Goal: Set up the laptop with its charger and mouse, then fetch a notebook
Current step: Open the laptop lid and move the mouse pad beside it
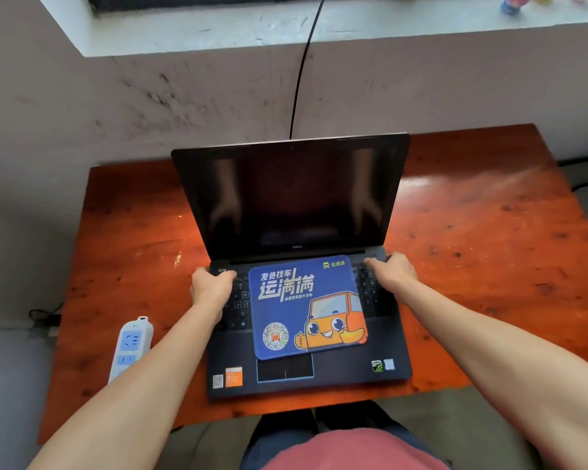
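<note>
Laptop (292, 198) open, screen dark, mid-table (489, 249). My left hand (211, 286) and right hand (392, 271) grip base at rear corners, fingers curled over edges. Pad (306, 307) lies on keyboard. Power strip (129, 347) at left. Charger, mouse, notebook not in view; I judge all pending. Legible: "DELL" under screen; pad reads "运满满".

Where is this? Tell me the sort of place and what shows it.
Probably a makeshift home desk: a laptop on a wooden table, a power strip at its edge, a scuffed windowsill behind.
</note>
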